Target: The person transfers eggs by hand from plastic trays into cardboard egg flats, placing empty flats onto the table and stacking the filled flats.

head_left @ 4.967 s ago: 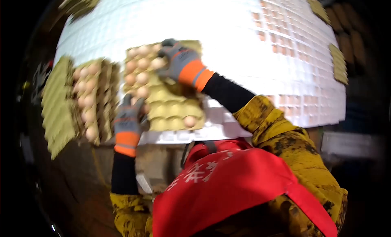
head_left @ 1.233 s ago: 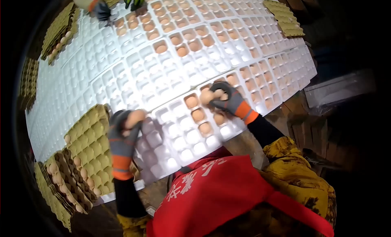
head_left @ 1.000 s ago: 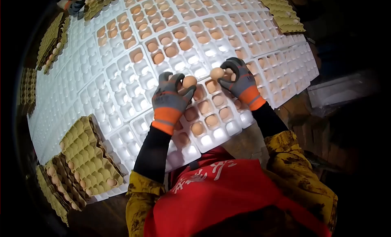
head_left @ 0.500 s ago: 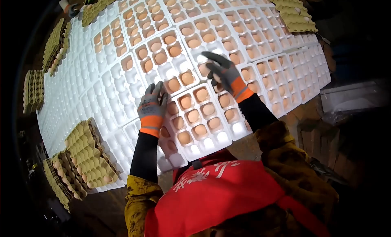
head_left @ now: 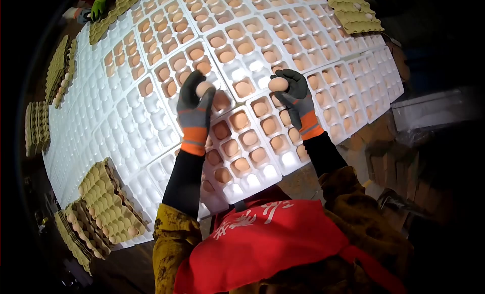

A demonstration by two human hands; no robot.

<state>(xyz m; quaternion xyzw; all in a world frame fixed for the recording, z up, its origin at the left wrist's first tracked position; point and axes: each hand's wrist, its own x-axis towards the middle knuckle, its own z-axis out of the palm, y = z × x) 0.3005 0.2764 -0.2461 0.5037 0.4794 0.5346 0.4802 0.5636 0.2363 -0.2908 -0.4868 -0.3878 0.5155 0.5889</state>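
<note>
My left hand (head_left: 194,111), in a grey and orange work glove, pinches a brown egg (head_left: 204,89) between thumb and fingers, raised over the white foam tray at the middle. In my right hand (head_left: 298,98), gloved alike, another brown egg (head_left: 278,84) rests between thumb and fingertips above the tray to the right. Closest to my red apron (head_left: 273,238) lies a foam tray (head_left: 251,181) with eggs in most pockets and bare pockets along its near edge. Two bare pockets (head_left: 257,65) show just beyond the hands.
Foam trays with bare pockets (head_left: 134,124) spread to the left; egg-filled ones (head_left: 343,99) lie to the right. Pulp egg trays (head_left: 108,203) stand at the left edge, others (head_left: 351,13) at far right. Another person's green glove (head_left: 98,7) shows at far left.
Both hands have lifted slightly from the trays, each now showing an egg in its fingers. Two pockets in front of my right hand are now bare. The view has shifted a little.
</note>
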